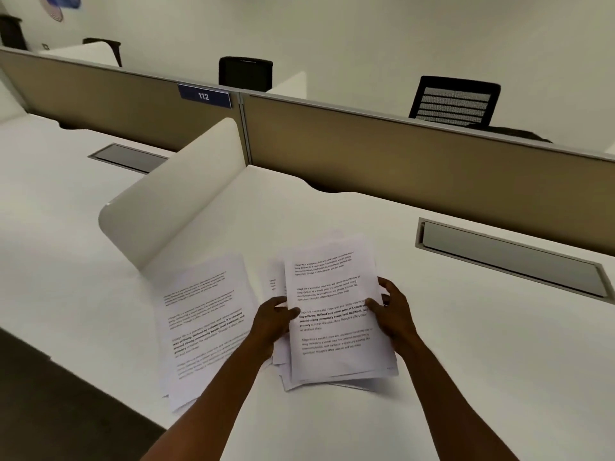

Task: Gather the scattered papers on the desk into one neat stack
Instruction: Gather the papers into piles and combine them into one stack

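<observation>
Reaching up from the bottom edge of the frame: two bare forearms, converging on the middle of the picture. Clamping the left long edge of a rough pile of white printed paper sheets (336, 314) with the left hand (274, 319), thumb lying over the top page and fingers tucked underneath. Pinching the opposite long edge with the right hand (394, 314), thumb on the print and fingers curling behind the margin. Gripping from both sides at once, seemingly to squeeze the loose pages into line; corners and edges fanning out at the lower end of the pile and peeking past its upper left, so not squared yet. Resting with its near end on, or just above, the smooth white tabletop (466, 361); hard to tell which.

Lying just left of the held pile, in the lower-left centre of the frame: a second spread of white printed sheets (203, 324), skewed at an angle, overlapping one another, passing under the left forearm and not gripped by either hand. Waiting to be collected, by the look of it, so roughly midway through the gathering.

Standing in the upper-left centre, beside that loose spread: a curved white desk divider (173, 207), hemming the papers in on that side. Sitting flush at the right: a grey rectangular cable flap (509, 261), well apart from the papers.
</observation>
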The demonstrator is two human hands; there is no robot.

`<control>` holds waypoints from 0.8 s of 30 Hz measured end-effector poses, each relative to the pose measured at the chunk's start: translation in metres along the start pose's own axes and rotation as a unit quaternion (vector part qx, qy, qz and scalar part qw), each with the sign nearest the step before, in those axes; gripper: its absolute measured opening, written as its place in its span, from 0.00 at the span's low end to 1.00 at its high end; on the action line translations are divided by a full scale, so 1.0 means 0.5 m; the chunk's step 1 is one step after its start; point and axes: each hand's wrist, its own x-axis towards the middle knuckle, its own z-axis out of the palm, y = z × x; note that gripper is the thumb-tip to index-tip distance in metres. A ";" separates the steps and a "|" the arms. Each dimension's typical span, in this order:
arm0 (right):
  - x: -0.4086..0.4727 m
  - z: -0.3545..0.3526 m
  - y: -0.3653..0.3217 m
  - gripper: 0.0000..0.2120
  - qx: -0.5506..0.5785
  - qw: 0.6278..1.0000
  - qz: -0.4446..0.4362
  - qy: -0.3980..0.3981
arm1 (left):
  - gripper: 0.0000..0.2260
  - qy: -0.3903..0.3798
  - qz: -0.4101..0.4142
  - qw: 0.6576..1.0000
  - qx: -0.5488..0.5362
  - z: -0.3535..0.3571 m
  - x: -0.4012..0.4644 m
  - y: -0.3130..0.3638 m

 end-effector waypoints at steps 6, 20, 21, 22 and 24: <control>0.034 0.030 -0.024 0.25 -0.037 0.999 -0.019 0.003 | 0.33 0.121 0.045 0.970 0.206 0.015 -0.017 -0.044; -0.017 0.076 0.055 0.41 -0.472 0.881 -0.016 -0.037 | 0.42 0.120 0.036 0.971 0.203 0.022 -0.007 -0.036; -0.021 0.077 0.063 0.39 -0.480 0.876 -0.022 -0.040 | 0.42 0.121 0.033 0.977 0.170 0.022 -0.005 -0.031; -0.023 0.079 0.066 0.38 -0.480 0.876 -0.026 -0.037 | 0.42 0.122 0.029 0.983 0.137 0.020 -0.003 -0.025; -0.025 0.080 0.065 0.36 -0.477 0.878 -0.029 -0.031 | 0.43 0.121 0.009 0.990 0.069 0.018 0.003 -0.012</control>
